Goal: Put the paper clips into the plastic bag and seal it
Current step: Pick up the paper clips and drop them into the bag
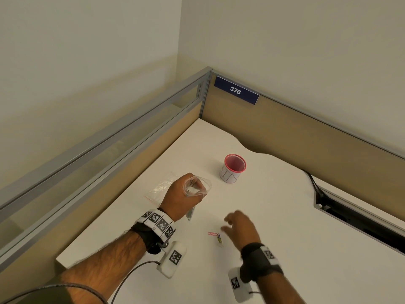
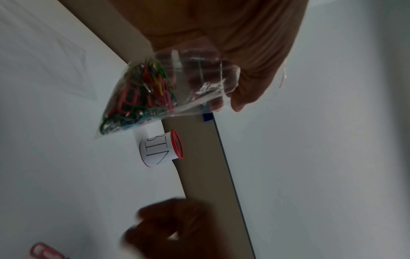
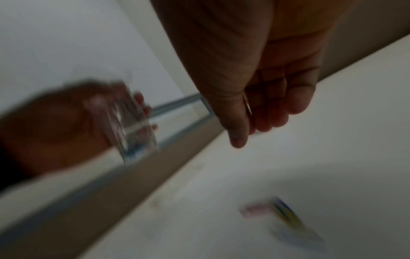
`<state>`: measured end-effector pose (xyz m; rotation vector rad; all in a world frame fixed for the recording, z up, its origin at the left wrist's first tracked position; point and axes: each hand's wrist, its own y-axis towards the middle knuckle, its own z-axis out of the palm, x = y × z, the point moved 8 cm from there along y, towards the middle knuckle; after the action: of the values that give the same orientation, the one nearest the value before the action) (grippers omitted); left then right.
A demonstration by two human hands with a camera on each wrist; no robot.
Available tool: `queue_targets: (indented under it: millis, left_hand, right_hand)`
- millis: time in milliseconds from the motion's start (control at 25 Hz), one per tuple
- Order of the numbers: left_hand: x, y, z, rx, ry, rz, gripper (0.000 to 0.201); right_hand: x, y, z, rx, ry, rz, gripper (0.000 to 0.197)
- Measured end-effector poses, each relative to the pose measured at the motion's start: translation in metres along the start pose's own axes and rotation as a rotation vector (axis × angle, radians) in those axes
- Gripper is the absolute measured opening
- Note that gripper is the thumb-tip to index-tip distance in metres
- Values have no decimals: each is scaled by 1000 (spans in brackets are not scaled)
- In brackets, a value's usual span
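My left hand (image 1: 188,194) grips a clear plastic bag (image 1: 198,186) above the white desk, its mouth held open and facing up. In the left wrist view the fingers (image 2: 241,78) curl round the bag's top, and a heap of coloured paper clips (image 2: 142,94) fills the bag's lower corner. My right hand (image 1: 232,224) hovers low over the desk, blurred, with fingers loosely spread and nothing seen in them. Just left of it lie a pink clip (image 1: 212,233) and a yellow-and-blue clip (image 1: 219,238). They show blurred in the right wrist view as a pink clip (image 3: 255,210) and a yellow-and-blue clip (image 3: 286,215).
A second clear plastic bag (image 1: 161,187) lies flat on the desk left of my left hand. A red mesh cup (image 1: 234,167) with a paper label stands behind the hands. Partition walls close the desk's left and back sides. A cable slot (image 1: 350,218) opens at the right.
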<state>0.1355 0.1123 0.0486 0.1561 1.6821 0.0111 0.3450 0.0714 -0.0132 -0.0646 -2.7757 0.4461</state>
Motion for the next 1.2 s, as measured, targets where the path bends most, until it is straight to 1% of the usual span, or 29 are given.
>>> queue_targets:
  millis: [40,80,120,240,280,400,560,680,800,960,1200]
  left_hand:
    - [-1,0,-1,-6,-8,-1,15]
    - [0,0,-3,-13,-13,-2,16]
    - [1,0,-4,-19,-13,-4,17]
    - [8,-1,-8,-18,-6,-25,18]
    - [9,-1,-7,-17,-7,-25,18]
    - [7,-1,-5,-24,-5,-25,19]
    - [7,0,-6,-31,-8,-32,19]
    - [10,-1,-5,-22,-2,-39,19]
    - [8,-2,-2,-19,3,-42,22]
    - [9,2,-7,-30,3,-44,19]
    - [8,1,-5,-35,28,-40,15]
  right_hand:
    - [-7,-3,24,94,-46,17,36]
    - [-11,-5,42,150,-85,21,39]
    - [-12,-6,53,168,-112,16,36]
    - [-6,-7,60,100,-120,-9,18]
    - [-5,-8,59,68,-110,-9,16]
    - [-1,-15,62,6,-100,-16,19]
    - [8,-26,68,-5,-66,-79,21]
    - [14,-16,69,-10,-25,-140,16]
    - [9,-3,65,-31,-17,-116,22]
    - [8,6,68,-20,-73,-112,19]
    - [22,7,64,-14,-210,-176,20]
